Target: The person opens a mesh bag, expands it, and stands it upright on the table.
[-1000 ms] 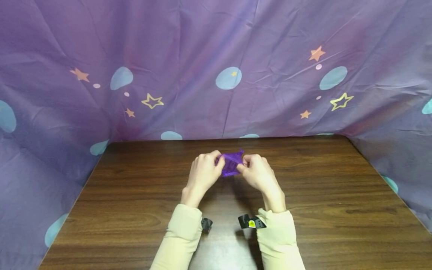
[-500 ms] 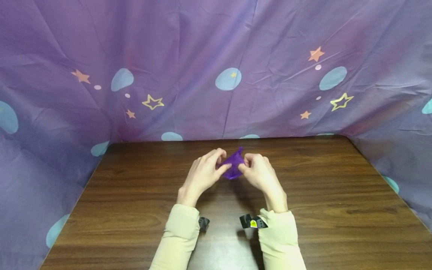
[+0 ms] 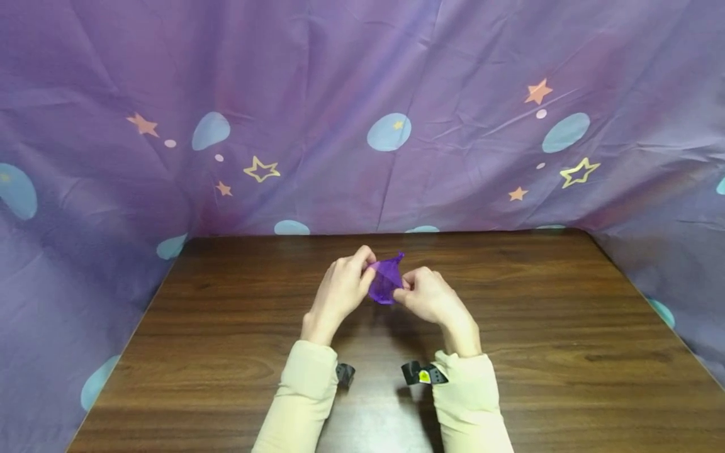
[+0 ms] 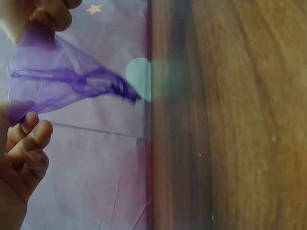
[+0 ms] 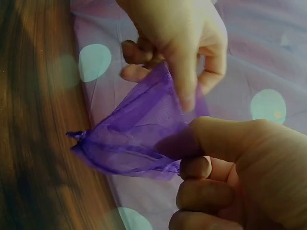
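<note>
A small see-through purple organza pouch is stretched between the two hands above the table. My left hand pinches its left side between thumb and fingers. On the opposite side, the right hand pinches the fabric, fingers curled behind the thumb. In the right wrist view, the pouch spreads wide near the hands and narrows to a gathered, twisted tip at the far end. That tip also shows in the left wrist view, where the sheer pouch has darker folds running along it.
A brown wood-grain table lies under both hands. Behind it and at both sides hangs a purple cloth with stars and pale blue ovals. Black wrist devices sit by the cuffs of the cream sleeves.
The hands keep pulling at the pouch and shift their pinches. The left thumb draws back to the pouch's left side, the right hand drops slightly, and the pouch changes shape between them.
</note>
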Available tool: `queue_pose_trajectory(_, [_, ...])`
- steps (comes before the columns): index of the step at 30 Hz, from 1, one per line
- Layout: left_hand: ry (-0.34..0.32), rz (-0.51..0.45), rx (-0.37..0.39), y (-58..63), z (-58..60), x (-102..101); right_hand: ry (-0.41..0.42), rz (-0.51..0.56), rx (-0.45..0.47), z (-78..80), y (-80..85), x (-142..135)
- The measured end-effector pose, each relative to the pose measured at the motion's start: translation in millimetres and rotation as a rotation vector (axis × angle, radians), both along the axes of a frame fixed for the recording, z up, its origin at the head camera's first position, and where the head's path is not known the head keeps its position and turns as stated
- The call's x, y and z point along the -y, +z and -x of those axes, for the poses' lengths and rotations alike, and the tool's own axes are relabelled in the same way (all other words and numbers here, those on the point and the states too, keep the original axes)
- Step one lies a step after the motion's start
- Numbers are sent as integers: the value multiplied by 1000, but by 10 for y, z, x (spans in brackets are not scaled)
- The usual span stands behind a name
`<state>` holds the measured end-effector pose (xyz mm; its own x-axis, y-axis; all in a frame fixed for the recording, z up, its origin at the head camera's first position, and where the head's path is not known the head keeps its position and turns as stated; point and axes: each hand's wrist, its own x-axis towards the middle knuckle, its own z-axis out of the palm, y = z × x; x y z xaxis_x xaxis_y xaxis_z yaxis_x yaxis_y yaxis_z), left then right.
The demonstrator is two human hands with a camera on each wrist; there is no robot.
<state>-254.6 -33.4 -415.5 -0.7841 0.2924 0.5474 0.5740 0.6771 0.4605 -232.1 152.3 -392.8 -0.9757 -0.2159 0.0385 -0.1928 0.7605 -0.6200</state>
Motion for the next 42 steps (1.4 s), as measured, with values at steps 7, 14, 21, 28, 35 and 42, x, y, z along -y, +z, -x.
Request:
queue_pose_trajectory(7, [33, -27, -9, 3, 16, 17, -99, 49, -66, 21, 1, -42])
queue_pose_trajectory(14, [23, -106, -29, 24, -12, -32, -63, 81, 18, 3, 21, -19])
queue_pose_trajectory(21, [87, -128, -18, 13, -3, -36, -6, 73, 19, 16, 2, 5])
queue_pose_trajectory(28, [108, -149, -6, 4, 3, -41, -68, 104, -17, 15, 3, -36])
queue_pose_trajectory(35, [126, -125, -97, 12, -21, -106, -7, 375, 90, 7, 29, -111])
queue_pose_trajectory(42, [84, -80, -200, 17, -43, -179, -99, 645, 151, 21, 43, -184])
